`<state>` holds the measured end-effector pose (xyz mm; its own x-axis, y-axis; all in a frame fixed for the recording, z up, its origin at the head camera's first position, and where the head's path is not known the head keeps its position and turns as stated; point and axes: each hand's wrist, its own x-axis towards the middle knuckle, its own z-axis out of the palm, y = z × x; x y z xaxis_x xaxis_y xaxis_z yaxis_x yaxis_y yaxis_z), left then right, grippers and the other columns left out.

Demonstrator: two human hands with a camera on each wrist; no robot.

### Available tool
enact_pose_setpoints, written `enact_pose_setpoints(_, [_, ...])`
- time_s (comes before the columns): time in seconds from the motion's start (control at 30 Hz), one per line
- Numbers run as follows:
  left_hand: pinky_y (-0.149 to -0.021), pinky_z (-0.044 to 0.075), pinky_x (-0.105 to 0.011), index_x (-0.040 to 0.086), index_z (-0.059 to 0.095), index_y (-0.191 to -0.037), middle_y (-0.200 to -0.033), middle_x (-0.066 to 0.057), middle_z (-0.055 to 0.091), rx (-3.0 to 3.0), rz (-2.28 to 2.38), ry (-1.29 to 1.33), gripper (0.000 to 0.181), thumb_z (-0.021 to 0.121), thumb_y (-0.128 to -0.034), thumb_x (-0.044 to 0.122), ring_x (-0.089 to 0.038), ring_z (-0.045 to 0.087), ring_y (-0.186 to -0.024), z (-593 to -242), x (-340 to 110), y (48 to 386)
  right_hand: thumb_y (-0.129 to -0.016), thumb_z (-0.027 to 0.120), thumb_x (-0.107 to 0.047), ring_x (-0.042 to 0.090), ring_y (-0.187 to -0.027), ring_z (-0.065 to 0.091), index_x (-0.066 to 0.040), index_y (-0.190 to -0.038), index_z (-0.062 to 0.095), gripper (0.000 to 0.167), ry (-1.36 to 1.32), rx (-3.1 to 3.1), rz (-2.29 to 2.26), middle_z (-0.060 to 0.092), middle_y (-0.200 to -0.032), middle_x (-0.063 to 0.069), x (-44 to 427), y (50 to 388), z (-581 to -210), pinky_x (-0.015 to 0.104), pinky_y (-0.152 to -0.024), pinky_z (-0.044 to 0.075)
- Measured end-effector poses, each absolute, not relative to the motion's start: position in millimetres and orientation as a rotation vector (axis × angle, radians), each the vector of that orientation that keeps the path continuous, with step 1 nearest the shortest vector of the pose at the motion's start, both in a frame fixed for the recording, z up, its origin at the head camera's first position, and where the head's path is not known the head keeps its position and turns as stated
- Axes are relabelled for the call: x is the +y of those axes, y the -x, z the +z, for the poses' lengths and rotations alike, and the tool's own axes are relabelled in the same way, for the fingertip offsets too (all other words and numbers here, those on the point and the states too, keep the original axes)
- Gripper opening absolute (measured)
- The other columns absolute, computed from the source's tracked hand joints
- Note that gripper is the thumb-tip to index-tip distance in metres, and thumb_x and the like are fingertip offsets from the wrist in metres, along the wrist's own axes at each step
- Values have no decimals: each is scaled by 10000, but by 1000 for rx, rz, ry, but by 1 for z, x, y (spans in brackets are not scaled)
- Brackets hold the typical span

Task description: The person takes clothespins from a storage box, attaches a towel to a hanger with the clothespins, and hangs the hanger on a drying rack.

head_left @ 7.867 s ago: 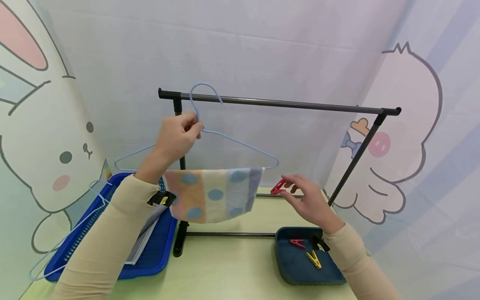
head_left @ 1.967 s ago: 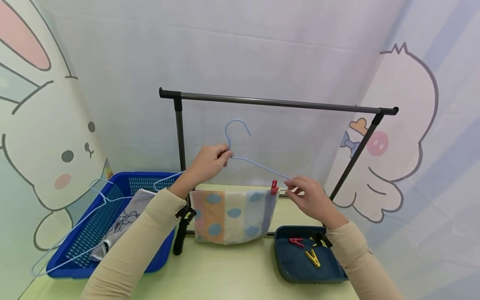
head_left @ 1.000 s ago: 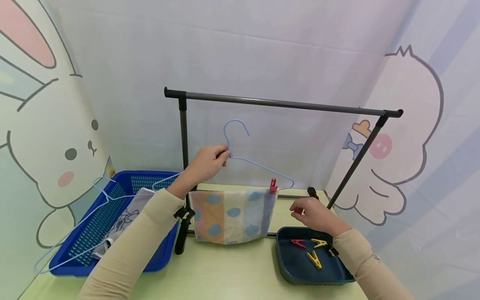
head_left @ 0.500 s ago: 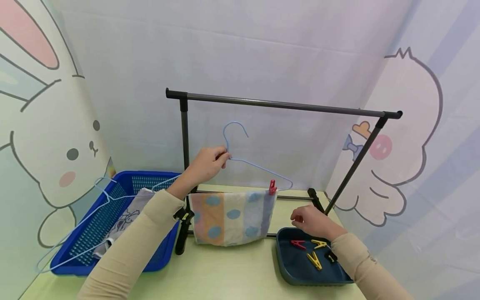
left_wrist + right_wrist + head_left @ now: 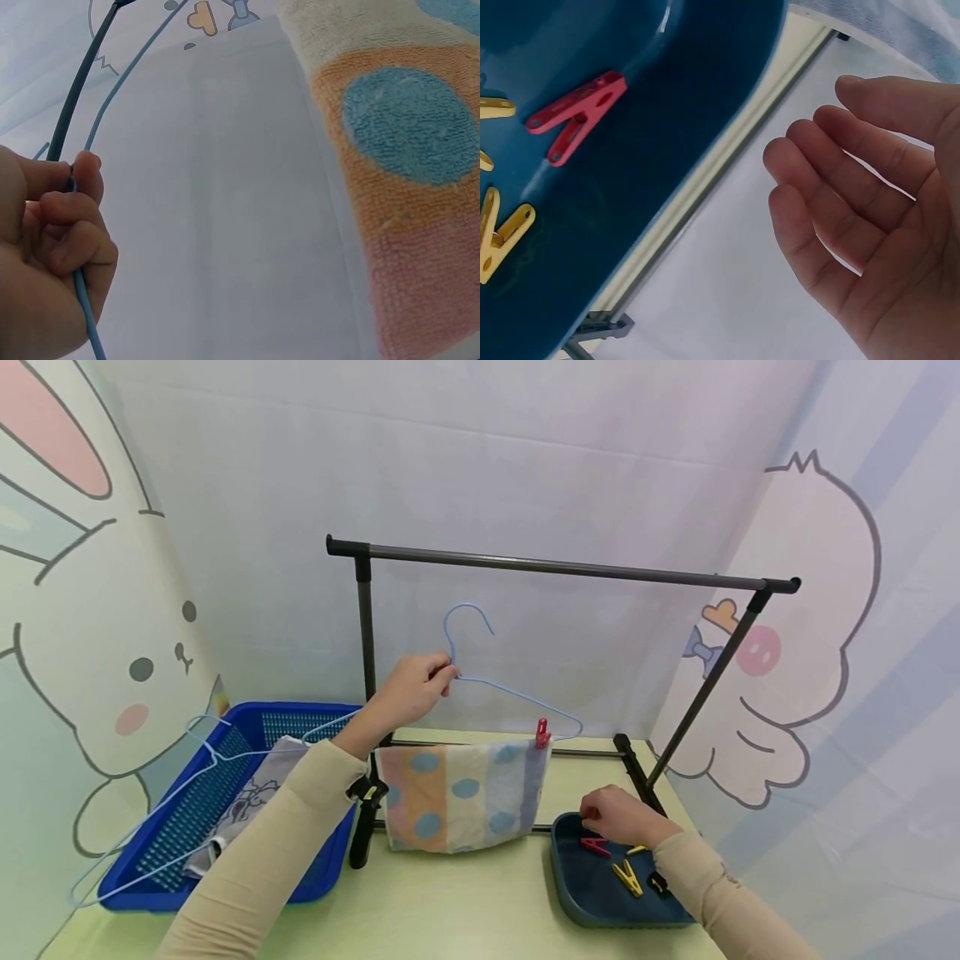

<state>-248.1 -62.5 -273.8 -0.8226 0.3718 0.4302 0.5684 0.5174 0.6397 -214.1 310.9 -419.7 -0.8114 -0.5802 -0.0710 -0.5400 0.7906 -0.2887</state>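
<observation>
My left hand (image 5: 412, 693) pinches a light blue wire clothes hanger (image 5: 517, 692) just under its hook. Over the hanger's lower bar hangs a small towel (image 5: 465, 793) with pastel stripes and blue dots. A red clothespin (image 5: 542, 733) clips the towel's right end to the bar. Above the far edge of a dark blue tray (image 5: 600, 910) is my right hand (image 5: 622, 816), its fingers loosely bent around nothing in the right wrist view. Inside the tray lie a red clothespin (image 5: 577, 116) and yellow clothespins (image 5: 627, 878).
Behind the towel stands a black drying rack (image 5: 562, 565). On the left, a blue basket (image 5: 315, 881) holds a grey printed cloth (image 5: 251, 802), with another wire hanger (image 5: 135, 831) lying across it. A patterned curtain (image 5: 600, 460) encloses the table (image 5: 450, 910).
The red clothespin went from my right hand onto the towel's right end. My right hand then left the hanger and lowered to the tray. The left hand brought the hanger lower and rightward.
</observation>
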Motion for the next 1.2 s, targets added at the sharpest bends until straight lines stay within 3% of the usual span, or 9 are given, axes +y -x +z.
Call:
enact_pose_setpoints(0.43, [-477, 309, -293, 124, 569, -760, -677, -9, 566, -2526, -1220, 789, 270, 476, -1007, 183, -191, 335, -470, -276, -63, 250, -861, 679, -109, 38, -635, 515, -59, -854, 703, 55, 843, 2760, -337, 601, -744, -95, 311, 213, -435, 284, -612, 478])
enact_pose_setpoints(0.83, [-469, 306, -288, 121, 579, -765, -679, 0, 575, -2510, -1223, 796, 269, 477, -1006, 185, -179, 330, -461, -279, -63, 251, -873, 669, -137, 79, -498, 394, -106, -711, 638, 168, 739, 2739, -229, 474, -577, -77, 310, 211, -440, 267, -499, 352])
enact_pose_setpoints(1.07, [-471, 307, -290, 122, 587, -774, -685, 0, 582, -2513, -1232, 784, 260, 482, -1004, 185, -186, 338, -466, -279, -63, 251, -841, 685, -99, 125, -550, 470, -100, -759, 668, 83, 599, 2766, -205, 533, -640, -56, 311, 212, -446, 314, -549, 421])
enact_pose_setpoints(1.2, [-478, 312, -291, 122, 598, -789, -689, 2, 583, -2517, -1229, 779, 250, 485, -1003, 187, -184, 346, -474, -279, -62, 251, -843, 684, -105, 135, -550, 481, -109, -734, 646, 115, 532, 2768, -195, 521, -621, -40, 312, 213, -452, 320, -560, 424])
